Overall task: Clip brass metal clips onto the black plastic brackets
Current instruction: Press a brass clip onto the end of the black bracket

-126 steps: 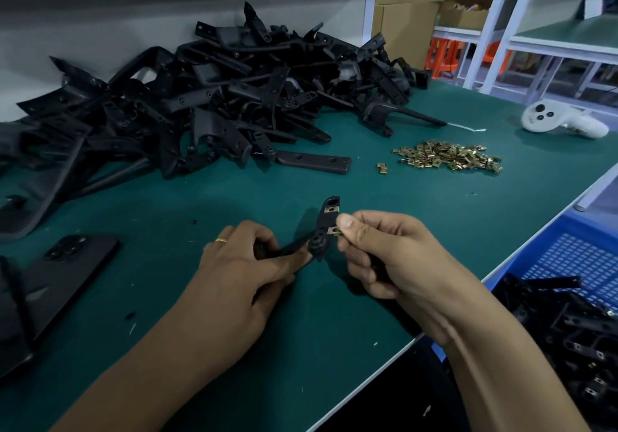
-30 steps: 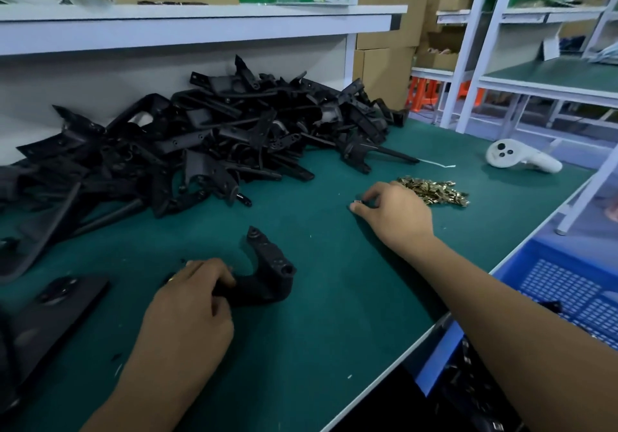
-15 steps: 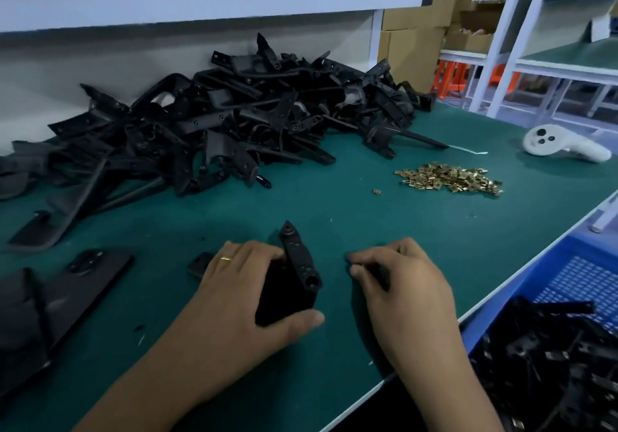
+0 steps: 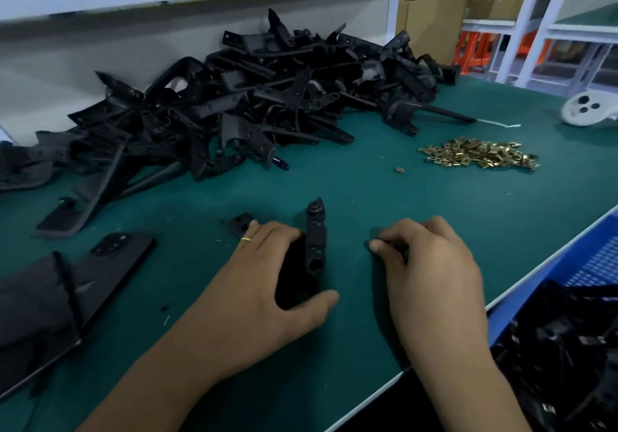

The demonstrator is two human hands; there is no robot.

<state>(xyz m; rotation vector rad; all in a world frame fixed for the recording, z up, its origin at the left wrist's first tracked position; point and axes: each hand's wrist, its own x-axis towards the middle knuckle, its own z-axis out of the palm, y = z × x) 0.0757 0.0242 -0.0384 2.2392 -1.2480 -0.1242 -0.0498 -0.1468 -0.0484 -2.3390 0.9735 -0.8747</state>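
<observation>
A black plastic bracket (image 4: 316, 234) stands on the green mat, its narrow arm with holes pointing away from me. My left hand (image 4: 267, 284) grips its lower body, with the fingers over the top and the thumb underneath. My right hand (image 4: 431, 271) rests on the mat just right of it, fingers curled and thumb and forefinger pinched together. Whatever they pinch is hidden by the fingertips. A heap of brass clips (image 4: 478, 157) lies at the far right, with one loose clip (image 4: 398, 169) to its left.
A big pile of black brackets (image 4: 267, 97) fills the back of the bench. A small black piece (image 4: 239, 222) and flat dark parts (image 4: 113, 254) lie to the left. A blue crate (image 4: 595, 264) holding brackets sits below the right edge. A white controller (image 4: 585, 108) lies far right.
My right hand reached toward the brass clips, then drew back beside the bracket with pinched fingers. My left hand turned the bracket upright and holds it near me.
</observation>
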